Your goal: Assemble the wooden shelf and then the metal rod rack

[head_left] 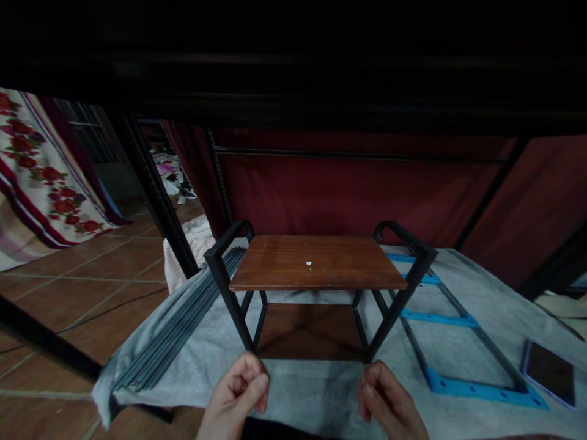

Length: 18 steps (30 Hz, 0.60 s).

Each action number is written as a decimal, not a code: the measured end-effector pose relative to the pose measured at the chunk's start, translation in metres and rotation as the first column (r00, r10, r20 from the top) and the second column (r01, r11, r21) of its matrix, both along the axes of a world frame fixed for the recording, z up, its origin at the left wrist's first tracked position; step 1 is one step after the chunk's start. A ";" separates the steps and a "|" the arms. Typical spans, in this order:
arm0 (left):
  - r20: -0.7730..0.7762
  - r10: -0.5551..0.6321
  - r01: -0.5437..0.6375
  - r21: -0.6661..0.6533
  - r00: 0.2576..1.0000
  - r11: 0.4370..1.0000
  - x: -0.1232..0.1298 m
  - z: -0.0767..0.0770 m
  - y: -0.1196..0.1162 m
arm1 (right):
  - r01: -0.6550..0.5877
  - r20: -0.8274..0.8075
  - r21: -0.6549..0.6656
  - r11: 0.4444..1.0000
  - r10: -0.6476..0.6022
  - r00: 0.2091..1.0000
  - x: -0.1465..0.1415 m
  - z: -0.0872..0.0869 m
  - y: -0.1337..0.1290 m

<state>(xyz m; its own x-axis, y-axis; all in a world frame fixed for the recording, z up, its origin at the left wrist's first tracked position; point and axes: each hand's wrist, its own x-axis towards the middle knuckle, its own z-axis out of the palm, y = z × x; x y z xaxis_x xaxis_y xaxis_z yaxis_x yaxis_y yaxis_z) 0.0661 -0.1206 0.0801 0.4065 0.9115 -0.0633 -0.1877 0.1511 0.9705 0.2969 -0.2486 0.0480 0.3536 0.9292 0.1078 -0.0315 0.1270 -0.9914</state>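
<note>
A small two-tier stand with a brown wood-grain top board (pixel 316 260), a lower brown board (pixel 309 330) and black metal side frames (pixel 224 275) stands upright in front of me. My left hand (pixel 243 391) is curled closed near its front left foot, thumb against the fingers. Close to the front right foot, my right hand (pixel 387 397) is also curled closed. I see nothing in either hand; whether the knuckles touch the stand I cannot tell. A small white spot (pixel 309 263) shows on the top board.
Grey cloth (pixel 321 391) lies under the stand. Several dark grey rods (pixel 183 330) lie bundled at left. At right are a frame of grey rods with blue connectors (pixel 440 318) and a phone (pixel 549 373). A black beam (pixel 293 91) crosses overhead; a dark red curtain (pixel 321 189) hangs behind.
</note>
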 end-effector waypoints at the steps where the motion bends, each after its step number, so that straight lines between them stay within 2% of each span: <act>1: -0.018 0.042 -0.042 0.011 0.999 0.999 -0.004 0.005 0.001 | 0.004 0.038 0.004 1.000 -0.004 0.999 0.006 0.004 -0.003; 4: -0.072 0.144 -0.135 0.124 0.987 0.983 -0.018 0.020 0.006 | 0.054 0.122 0.061 0.997 -0.061 0.991 0.022 0.013 -0.011; 7: -0.047 0.303 -0.280 0.267 0.952 0.922 -0.027 0.034 0.015 | 0.150 0.099 0.126 0.981 -0.163 0.982 0.034 0.023 -0.012; 9: -0.005 0.387 -0.369 0.291 0.922 0.883 -0.032 0.041 0.024 | 0.193 0.078 0.162 0.968 -0.208 0.975 0.040 0.030 -0.012; 12: 0.028 0.403 -0.395 0.271 0.915 0.878 -0.040 0.046 0.036 | 0.246 0.045 0.225 0.943 -0.262 0.964 0.048 0.037 -0.015; 15: 0.037 0.410 -0.402 0.288 0.911 0.869 -0.046 0.048 0.041 | 0.214 0.006 0.239 0.947 -0.222 0.975 0.053 0.037 -0.021; 18: 0.042 0.504 -0.482 0.369 0.863 0.795 -0.049 0.052 0.037 | 0.245 -0.077 0.224 0.943 -0.234 0.969 0.056 0.038 -0.024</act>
